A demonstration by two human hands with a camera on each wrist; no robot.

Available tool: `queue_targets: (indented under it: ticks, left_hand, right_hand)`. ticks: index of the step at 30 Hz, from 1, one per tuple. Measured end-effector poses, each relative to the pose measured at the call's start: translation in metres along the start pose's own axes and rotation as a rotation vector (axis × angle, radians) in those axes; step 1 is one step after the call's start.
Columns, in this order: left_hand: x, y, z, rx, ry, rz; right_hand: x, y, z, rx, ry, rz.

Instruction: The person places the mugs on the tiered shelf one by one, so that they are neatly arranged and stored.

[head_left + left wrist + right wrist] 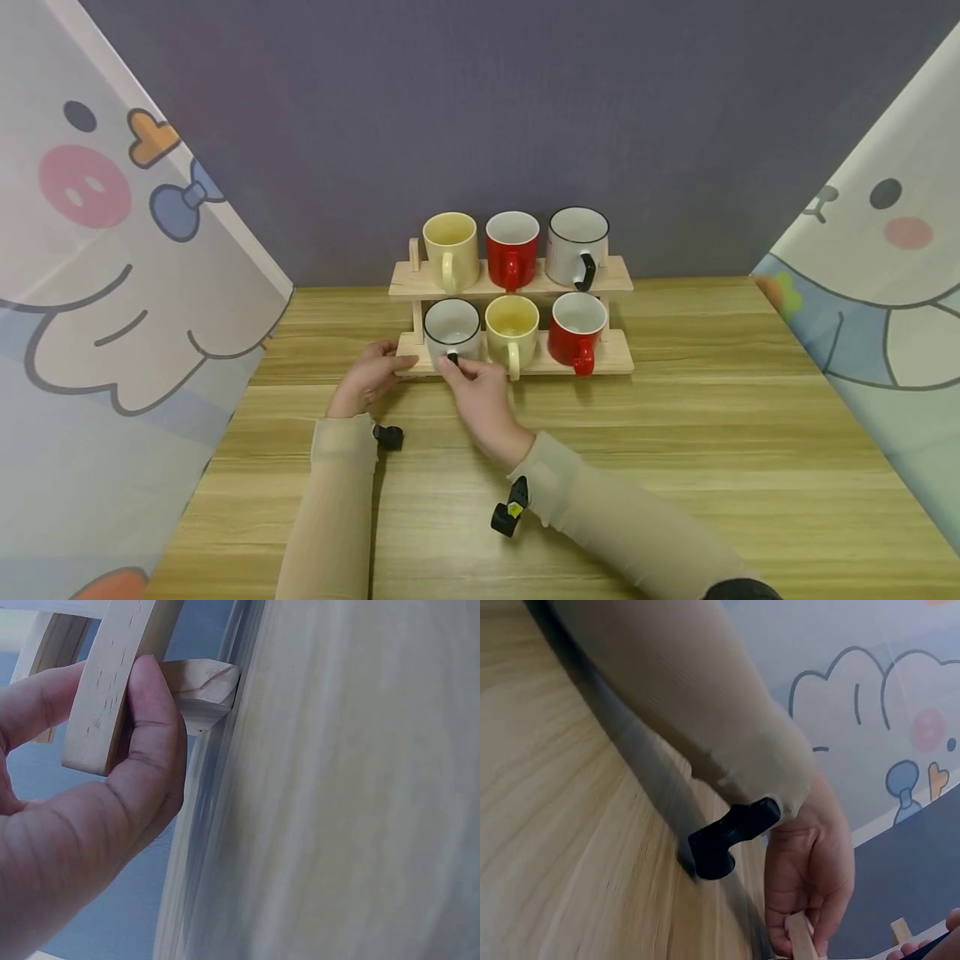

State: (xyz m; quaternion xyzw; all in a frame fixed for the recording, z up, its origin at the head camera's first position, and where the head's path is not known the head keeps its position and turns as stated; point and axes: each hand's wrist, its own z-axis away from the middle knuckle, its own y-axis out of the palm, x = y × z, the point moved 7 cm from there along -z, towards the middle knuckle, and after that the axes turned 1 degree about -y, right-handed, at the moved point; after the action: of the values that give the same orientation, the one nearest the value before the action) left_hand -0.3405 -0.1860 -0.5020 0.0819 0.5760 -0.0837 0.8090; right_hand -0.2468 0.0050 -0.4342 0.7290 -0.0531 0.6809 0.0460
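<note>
A two-tier wooden rack [405, 283] stands by the back wall. My left hand [366, 379] grips the left end of its lower shelf [617, 354]; the left wrist view shows fingers and thumb around the wooden board [105, 697]. At that shelf's left sits a white mug [452, 321] with a black rim. My right hand [483, 400] pinches its black handle, which the fingers partly hide. Beside it are a yellow mug [512, 333] and a red mug [573, 333]. In the right wrist view, only the right fingertips [909, 951] show.
On the upper shelf stand a yellow mug [453, 250], a red mug [512, 254] and a black-rimmed white mug [573, 250]. A grey panel [517, 108] rises behind the wooden table [712, 417]. Cartoon-printed sheets hang at left [112, 292] and right [900, 275].
</note>
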Motion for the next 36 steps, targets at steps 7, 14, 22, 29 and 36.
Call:
queue_targets:
  ticks: [7,14,22,29,36]
  left_hand:
    - [0.0,0.0,-0.002,-0.014,-0.005,-0.003]
    - [0.0,0.0,-0.002,0.0,-0.006,-0.013]
    - [0.001,0.0,-0.001,-0.002,-0.017,-0.011]
    - [0.0,-0.001,0.0,-0.009,-0.021,-0.006]
    - [-0.002,0.001,0.002,0.002,-0.012,-0.013]
  right_hand:
    - [-0.006,0.005,-0.004,-0.013,0.015,-0.013]
    - [-0.004,0.006,-0.005,0.033,-0.032,-0.027]
    - [-0.002,0.01,-0.01,0.109,-0.056,-0.025]
    - [-0.004,0.008,-0.013,0.133,-0.048,0.007]
    - [0.014,0.001,-0.005,0.149,-0.062,0.019]
